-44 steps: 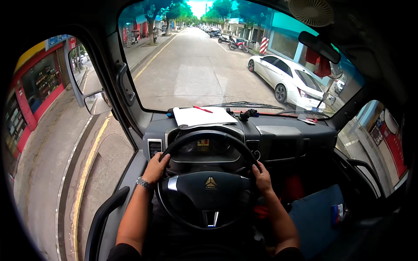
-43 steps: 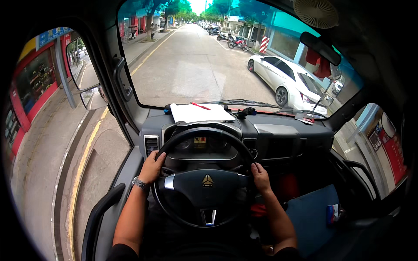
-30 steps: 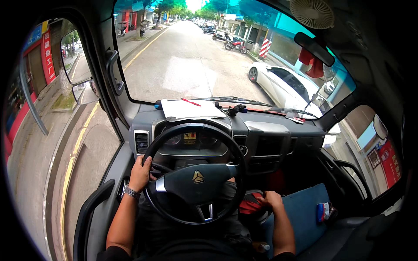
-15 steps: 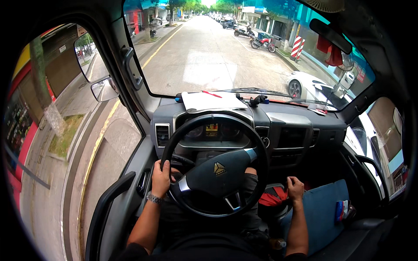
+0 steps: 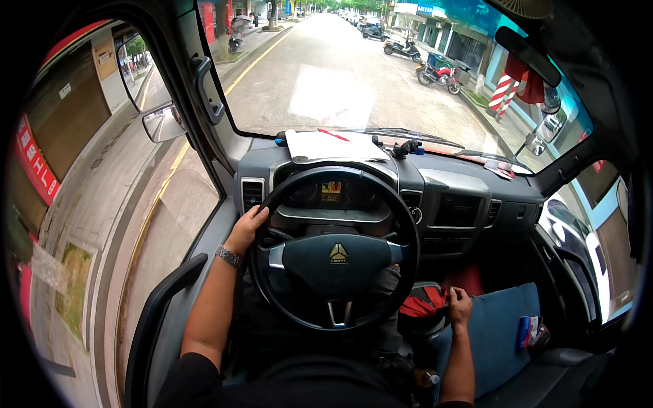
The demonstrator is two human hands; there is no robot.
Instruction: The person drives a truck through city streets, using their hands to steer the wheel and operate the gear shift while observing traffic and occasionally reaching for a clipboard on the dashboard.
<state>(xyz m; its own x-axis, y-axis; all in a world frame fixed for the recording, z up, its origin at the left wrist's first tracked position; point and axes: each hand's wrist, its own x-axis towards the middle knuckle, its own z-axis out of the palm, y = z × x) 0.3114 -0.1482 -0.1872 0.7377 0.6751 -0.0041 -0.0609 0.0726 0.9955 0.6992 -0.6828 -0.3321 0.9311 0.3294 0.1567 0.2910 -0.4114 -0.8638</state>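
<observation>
My left hand [image 5: 247,229] is closed round the left rim of the black steering wheel [image 5: 338,251], a metal watch [image 5: 228,255] on its wrist. The wheel sits about level, its gold emblem upright at the hub. To the right of the wheel, my right hand [image 5: 460,307] is curled closed beside a red and black cloth item [image 5: 423,300]. What its fingers hold, if anything, I cannot make out. A blue seat [image 5: 504,326] lies just right of that hand. Behind the wheel rim, a small lit display [image 5: 331,191] shows in the instrument panel.
White papers [image 5: 333,145] with a red pen [image 5: 334,134] lie on the dashboard. Ahead runs a road [image 5: 333,88], with a red motorcycle [image 5: 439,76] and striped post [image 5: 500,94] at right. A white car [image 5: 570,228] is alongside the right window. A blue-and-white packet [image 5: 525,332] lies on the seat.
The wheel has turned clockwise from a tilt to level, and my left hand has risen with its rim. The view has moved forward along the road; the white car has slid back past the windshield.
</observation>
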